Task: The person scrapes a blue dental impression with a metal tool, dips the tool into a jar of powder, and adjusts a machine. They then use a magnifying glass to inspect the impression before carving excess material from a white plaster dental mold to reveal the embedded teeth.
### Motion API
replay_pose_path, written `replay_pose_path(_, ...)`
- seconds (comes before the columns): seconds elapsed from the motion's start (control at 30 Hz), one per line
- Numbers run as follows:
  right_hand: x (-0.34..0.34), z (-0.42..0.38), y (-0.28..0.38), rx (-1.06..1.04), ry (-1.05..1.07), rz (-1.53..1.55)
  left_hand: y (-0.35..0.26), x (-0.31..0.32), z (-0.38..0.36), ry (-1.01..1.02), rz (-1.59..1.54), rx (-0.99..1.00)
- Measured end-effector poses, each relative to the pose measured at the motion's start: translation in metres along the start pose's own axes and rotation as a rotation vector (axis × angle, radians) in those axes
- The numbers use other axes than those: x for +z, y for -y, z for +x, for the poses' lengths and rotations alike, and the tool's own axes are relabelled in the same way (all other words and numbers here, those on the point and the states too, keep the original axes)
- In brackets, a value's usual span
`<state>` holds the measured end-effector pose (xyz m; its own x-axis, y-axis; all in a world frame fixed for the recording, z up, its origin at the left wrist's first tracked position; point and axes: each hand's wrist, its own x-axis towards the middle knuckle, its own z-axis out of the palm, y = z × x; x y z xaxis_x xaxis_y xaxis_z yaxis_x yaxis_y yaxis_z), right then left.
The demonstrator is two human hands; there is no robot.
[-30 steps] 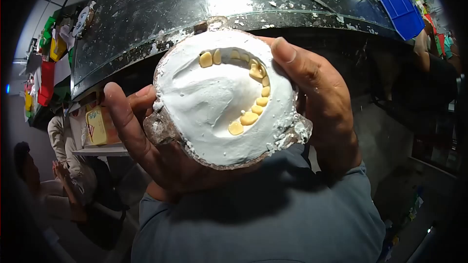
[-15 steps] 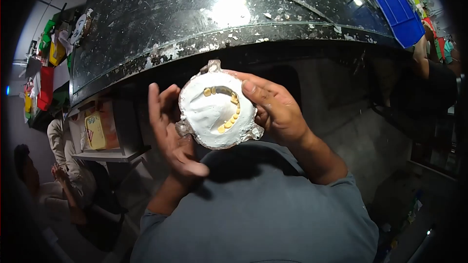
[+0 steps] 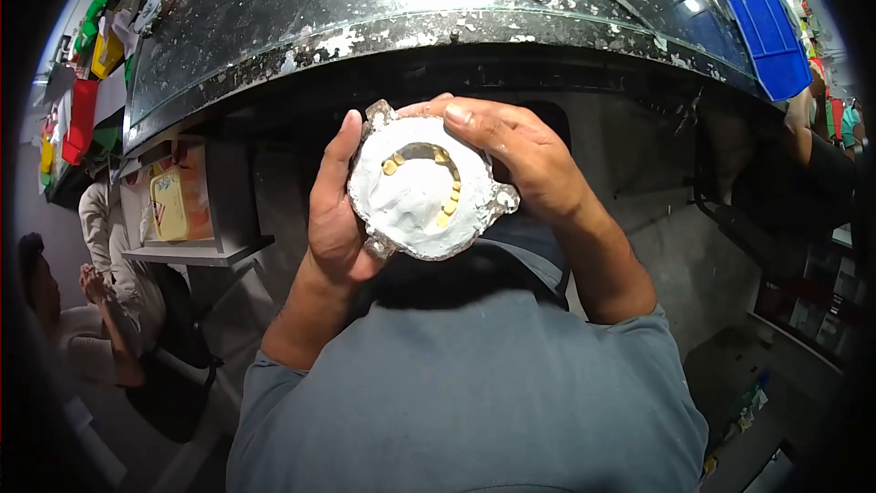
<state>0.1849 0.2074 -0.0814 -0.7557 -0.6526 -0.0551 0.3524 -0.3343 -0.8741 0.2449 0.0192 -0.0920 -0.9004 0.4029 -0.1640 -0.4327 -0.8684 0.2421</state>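
Both hands are gripping the plaster-filled mould between them, near the chest: left hand clasping its left rim, right hand wrapping the far-right rim. Teeth are facing up. The workbench is lying beyond.

a dental lab workshop: just beyond the fingers runs a dark workbench crusted with white plaster, a blue bin at its far right, colourful bins to the left, and the plaster-filled flask shows a row of yellow teeth.
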Motion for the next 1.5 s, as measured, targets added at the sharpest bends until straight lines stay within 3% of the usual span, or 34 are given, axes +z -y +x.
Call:
replay_pose_path(0.17,0.002,0.006,-0.004,-0.162,-0.202,-0.143,0.003,-0.001,0.001,-0.09,-0.105,-0.023)
replay_pose_path(0.23,-0.011,0.003,0.001,-0.394,-0.472,-0.874,0.004,-0.011,0.001,-0.15,0.077,0.035)
replay_pose_path(0.27,-0.015,0.004,-0.004,-0.445,-0.517,-0.816,0.003,-0.014,0.002,-0.076,0.098,0.02)
replay_pose_path(0.37,-0.035,-0.012,-0.019,-0.33,-0.581,-0.697,0.003,-0.026,-0.004,-0.037,-0.061,0.068)
replay_pose_path(0.5,-0.077,-0.048,-0.047,-0.07,-0.658,-0.595,-0.005,-0.03,-0.011,-0.128,-0.073,0.141)
replay_pose_path(0.73,-0.144,-0.088,-0.063,-0.221,-0.889,-0.503,-0.011,-0.027,-0.013,-0.15,-0.021,0.224)
replay_pose_path(0.93,-0.144,-0.096,-0.025,-0.312,-1.053,-0.497,-0.016,-0.031,-0.021,-0.108,0.07,0.359)
replay_pose_path(0.97,-0.147,-0.1,-0.024,-0.314,-1.084,-0.469,-0.018,-0.041,-0.026,-0.005,0.0,0.358)
replay_pose_path(1.03,-0.146,-0.11,-0.025,-0.316,-1.047,-0.437,-0.02,-0.048,-0.035,0.016,-0.008,0.368)
replay_pose_path(1.37,-0.167,-0.136,-0.08,-0.034,-1.118,-0.452,-0.039,-0.108,-0.062,0.026,-0.035,0.477)
replay_pose_path(1.5,-0.211,-0.142,-0.076,-0.319,-1.313,-0.373,-0.047,-0.114,-0.061,0.019,0.029,0.496)
